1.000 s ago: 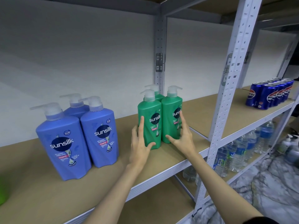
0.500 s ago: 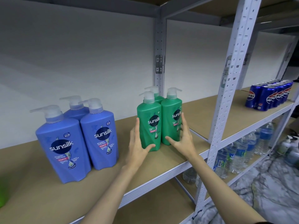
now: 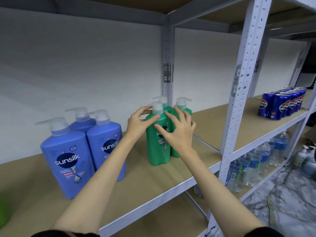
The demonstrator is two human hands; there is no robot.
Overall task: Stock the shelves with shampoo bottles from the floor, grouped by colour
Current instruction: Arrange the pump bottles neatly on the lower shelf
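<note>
Green bottles (image 3: pixel 158 144) stand as a tight cluster of three on the shelf (image 3: pixel 153 178), toward its right end and set back from the front edge, just left of the rear upright. In the head view, the only one given, the front-left bottle carries a pale pump, and the left hand (image 3: pixel 138 123) is at it: thumb and fingertips are curled about the collar and shoulder just under the pump head, lightly grasping it. The right hand (image 3: pixel 177 132) lies across the front of the cluster with fingers spread and mostly straight, released, its fingertips reaching toward the pump of the front-right bottle; whether they press on it I cannot tell.

Blue bottles (image 3: pixel 68 158), also three, stand grouped near the left part of the same shelf, well apart from the green ones, one close to the front edge.

My reading is that the green group is already placed and the step in hand is tidying: squaring the bottles and turning a pump to match its neighbours. The next move likely calls for a small twist at the collar while the other hand steadies the cluster, then letting go. Any bottles left on the floor are not visible.

Pepsi cans (image 3: pixel 280 106) sit on the next bay's shelf to the right, and water bottles (image 3: pixel 253 166) fill the shelf below them.
</note>
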